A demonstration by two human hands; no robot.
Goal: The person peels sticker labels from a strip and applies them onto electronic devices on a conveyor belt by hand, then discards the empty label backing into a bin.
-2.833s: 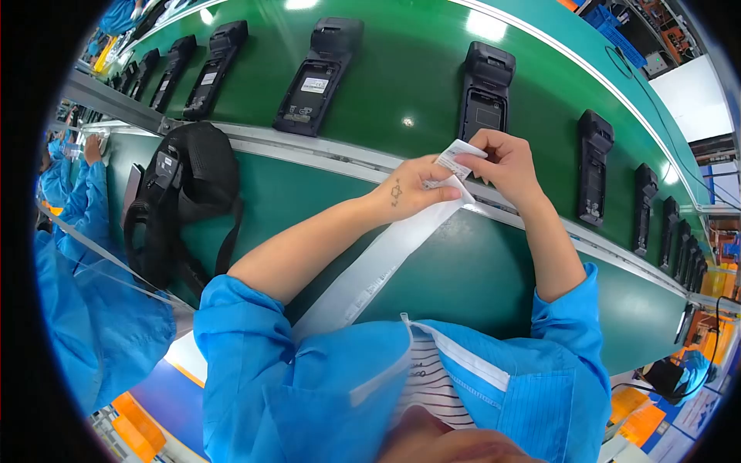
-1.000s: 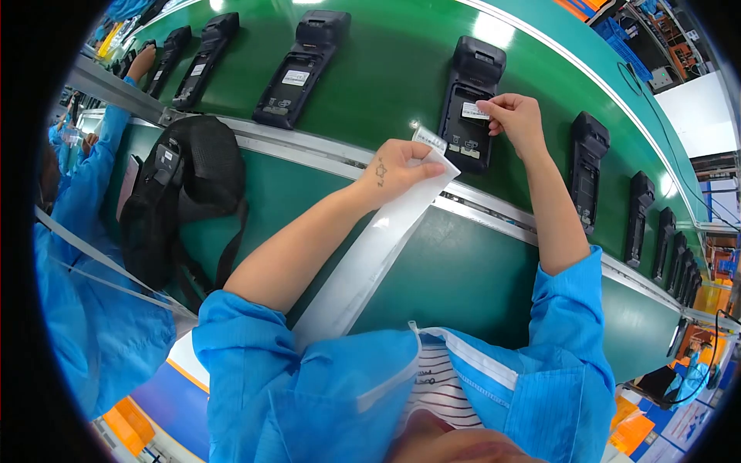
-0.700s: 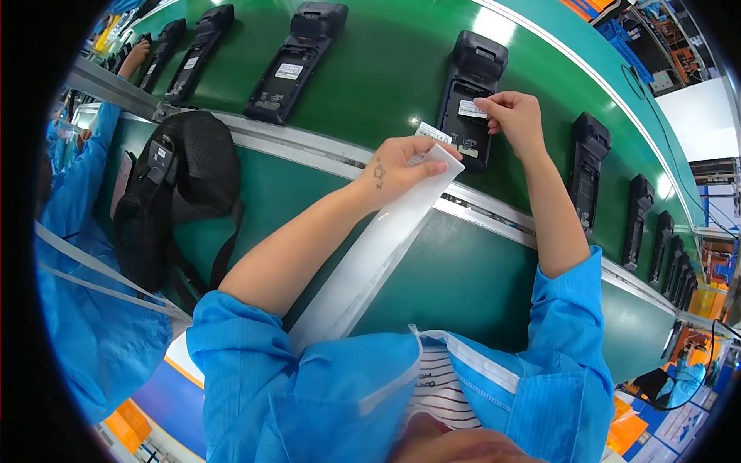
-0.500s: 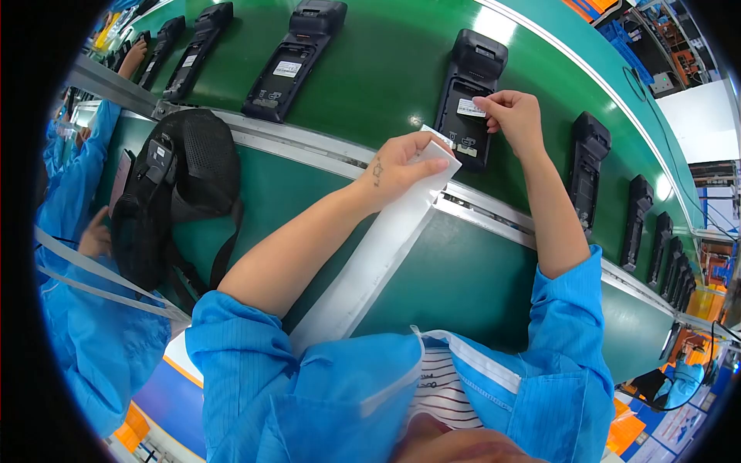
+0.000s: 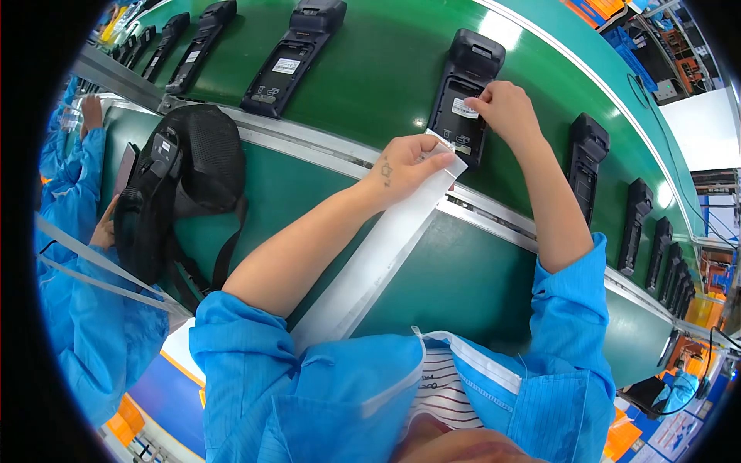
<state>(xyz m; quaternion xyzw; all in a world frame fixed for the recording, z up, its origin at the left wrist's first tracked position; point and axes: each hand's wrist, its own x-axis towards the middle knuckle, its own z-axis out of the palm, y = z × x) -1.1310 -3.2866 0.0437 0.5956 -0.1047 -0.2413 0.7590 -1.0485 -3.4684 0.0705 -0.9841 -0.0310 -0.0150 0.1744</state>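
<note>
My left hand is closed on a long white strip of label backing paper, which hangs down toward my chest. The strip's upper end reaches the near edge of a black handheld terminal lying face down on the green conveyor belt. In the terminal's open back recess is a white printed label. My right hand is curled over the recess, its thumb and fingertips pinched at the label's right edge. Part of the label is hidden behind those fingers.
Other black terminals lie along the belt, including one with a label to the left and one to the right. A black bag rests on the green bench at left. Beside it, another person's blue sleeve shows. A metal rail edges the belt.
My right hand has shifted slightly up and left, staying at the label. My left hand and the strip have barely moved. The neighbouring person's hands have changed position.
</note>
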